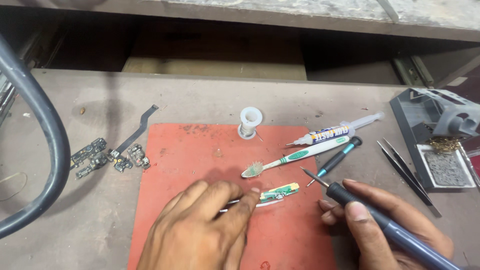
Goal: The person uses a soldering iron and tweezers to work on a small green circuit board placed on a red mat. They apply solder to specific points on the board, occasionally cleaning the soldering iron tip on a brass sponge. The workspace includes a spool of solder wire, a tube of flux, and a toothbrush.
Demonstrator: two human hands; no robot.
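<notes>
My left hand [200, 230] pinches thin metal tweezers [231, 204] whose tips reach a small green circuit board [280, 192] lying on the red mat [200, 150]. My right hand [385, 225] grips a soldering iron [350, 197] with a black grip and blue-grey handle; its tip points up-left, just right of the board and not touching it.
A worn toothbrush [295, 158], a flux syringe [340, 131], a small screwdriver [340, 157] and a solder spool [250, 121] lie beyond the board. Black tweezers [407, 172] and a grey iron stand [437, 140] sit at right. Phone parts with a flex cable [112, 155] and a thick hose [45, 130] are at left.
</notes>
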